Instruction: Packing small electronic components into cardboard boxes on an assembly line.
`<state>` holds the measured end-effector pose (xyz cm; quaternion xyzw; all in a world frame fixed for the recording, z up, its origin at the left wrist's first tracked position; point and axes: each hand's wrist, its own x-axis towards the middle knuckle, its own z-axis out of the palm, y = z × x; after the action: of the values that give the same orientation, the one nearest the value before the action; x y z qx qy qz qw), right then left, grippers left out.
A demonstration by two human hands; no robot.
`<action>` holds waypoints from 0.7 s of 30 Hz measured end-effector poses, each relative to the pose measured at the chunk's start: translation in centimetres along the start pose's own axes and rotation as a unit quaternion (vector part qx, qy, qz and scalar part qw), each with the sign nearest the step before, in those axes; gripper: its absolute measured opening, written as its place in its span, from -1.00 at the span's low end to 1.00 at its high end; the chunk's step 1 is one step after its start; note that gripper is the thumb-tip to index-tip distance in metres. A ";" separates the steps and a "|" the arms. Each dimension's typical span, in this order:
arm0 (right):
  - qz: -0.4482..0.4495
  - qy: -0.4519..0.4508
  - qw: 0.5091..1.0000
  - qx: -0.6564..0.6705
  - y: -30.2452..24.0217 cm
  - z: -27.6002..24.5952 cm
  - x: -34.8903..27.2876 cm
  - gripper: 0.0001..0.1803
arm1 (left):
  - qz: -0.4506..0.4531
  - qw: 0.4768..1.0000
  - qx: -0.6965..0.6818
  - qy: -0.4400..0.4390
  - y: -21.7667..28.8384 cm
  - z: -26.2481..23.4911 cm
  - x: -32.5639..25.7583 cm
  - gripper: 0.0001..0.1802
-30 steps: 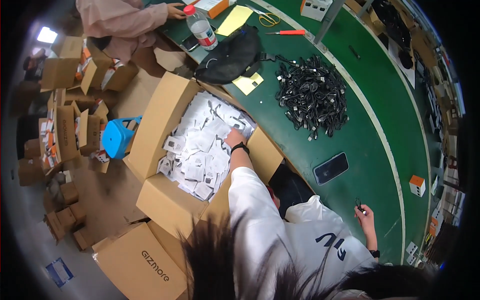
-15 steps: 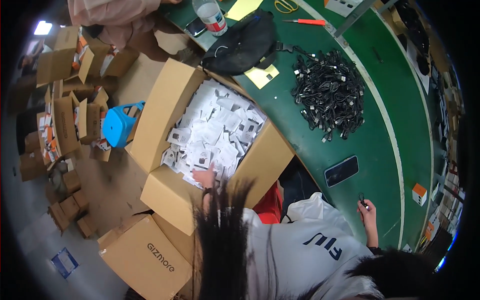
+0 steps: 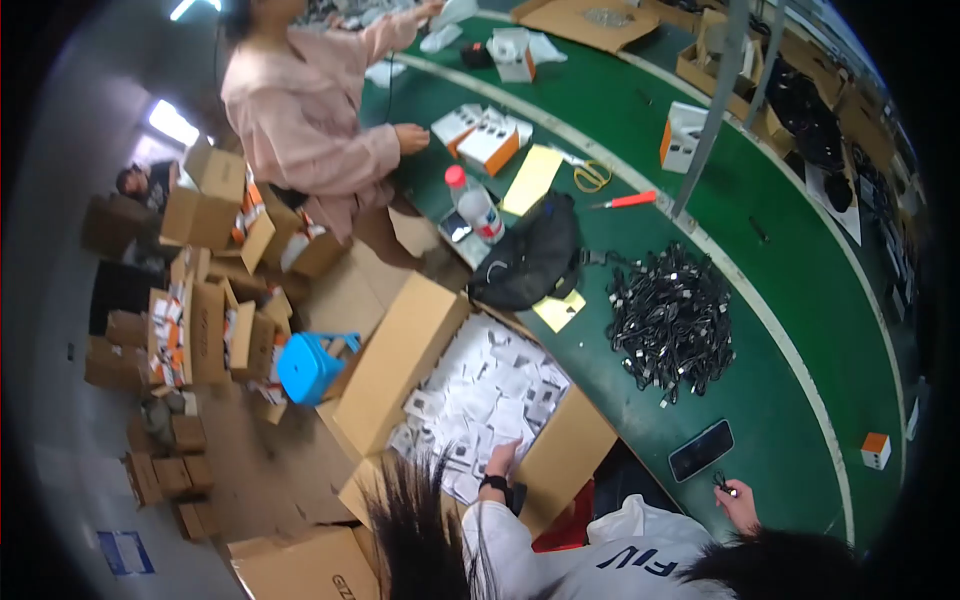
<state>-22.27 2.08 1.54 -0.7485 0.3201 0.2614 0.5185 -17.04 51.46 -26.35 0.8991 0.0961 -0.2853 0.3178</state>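
Dark hair (image 3: 410, 515) falls across the carton (image 3: 570, 455) at my six o'clock, so I lose its near corner and part of the near flap. More dark hair (image 3: 785, 565), toward five, hides most of the right forearm. A closed box (image 3: 300, 565) at seven is cut off by the lower edge, and the co-worker (image 3: 300, 125) at eleven has the head cropped at the top.

At six, the left hand (image 3: 503, 458) reaches forward from a white sleeve (image 3: 500, 535), over the white slips (image 3: 480, 390) filling the carton. Its fingertips blur into the paper; I cannot tell how far they are open or whether they have hold of a slip.

At four, I see the right hand (image 3: 742, 508) low over the green bench (image 3: 790, 450), pointing toward ten, fingers curled closed around a looped black cable (image 3: 723, 486). The cable's loop sticks out past the fingertips, just beside the phone (image 3: 701, 450). Up at three lies the cable pile (image 3: 670, 325), apart from that hand.
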 end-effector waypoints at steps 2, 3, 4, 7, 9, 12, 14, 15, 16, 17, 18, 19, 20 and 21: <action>-0.032 -0.055 0.997 0.039 0.6 0.0 1.1 -0.90 | -0.082 0.992 0.099 0.005 -4.8 -0.9 -1.7 -0.62; -0.025 -0.014 0.998 0.064 1.6 -0.2 0.7 -0.90 | -0.182 0.967 -0.156 0.090 1.3 -3.2 -0.9 -0.60; -0.007 0.040 0.994 0.103 2.6 -0.4 0.2 -0.90 | -0.162 0.960 -0.195 0.121 7.3 -4.6 0.6 -0.59; -0.030 0.025 0.988 0.149 1.1 -0.9 1.2 -0.87 | -0.138 0.922 -0.258 0.252 9.5 -8.5 0.1 -0.65; -0.040 0.009 0.984 0.176 0.9 -1.6 1.5 -0.82 | -0.046 0.914 -0.291 0.279 13.0 -10.7 0.9 -0.69; -0.066 0.065 0.971 0.219 2.0 -3.1 2.4 -0.80 | 0.083 0.906 -0.336 0.245 23.4 -13.6 2.1 -0.74; -0.076 0.108 0.960 0.246 4.4 -4.2 4.2 -0.80 | 0.210 0.907 -0.298 0.212 31.3 -13.7 2.7 -0.77; -0.083 0.147 0.950 0.263 5.5 -5.0 5.2 -0.79 | 0.274 0.908 -0.231 0.216 35.7 -13.4 2.5 -0.79; -0.079 0.153 0.947 0.272 6.2 -5.6 5.8 -0.81 | 0.301 0.912 -0.228 0.161 39.5 -12.7 2.4 -0.80; -0.080 0.154 0.946 0.273 6.2 -6.0 6.5 -0.81 | 0.326 0.912 -0.224 0.107 42.8 -12.0 2.5 -0.81; -0.082 0.145 0.943 0.287 6.0 -6.3 7.3 -0.84 | 0.331 0.920 -0.205 0.038 45.5 -11.2 2.8 -0.80; -0.076 0.142 0.940 0.302 6.7 -6.6 7.8 -0.87 | 0.331 0.925 -0.185 -0.040 47.6 -9.8 2.9 -0.79; -0.122 0.113 0.878 0.449 5.9 -5.5 10.4 -0.81 | 0.340 0.928 -0.139 -0.066 49.2 -9.5 3.7 -0.73; -0.127 0.052 0.898 0.418 3.7 -5.0 11.2 -0.68 | 0.336 0.932 -0.094 -0.099 49.2 -8.4 4.1 -0.67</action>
<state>-17.36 -5.93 -7.20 -0.5096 0.3282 -0.0040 0.7953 7.50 18.35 2.04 0.8120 -0.2173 -0.2391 0.4861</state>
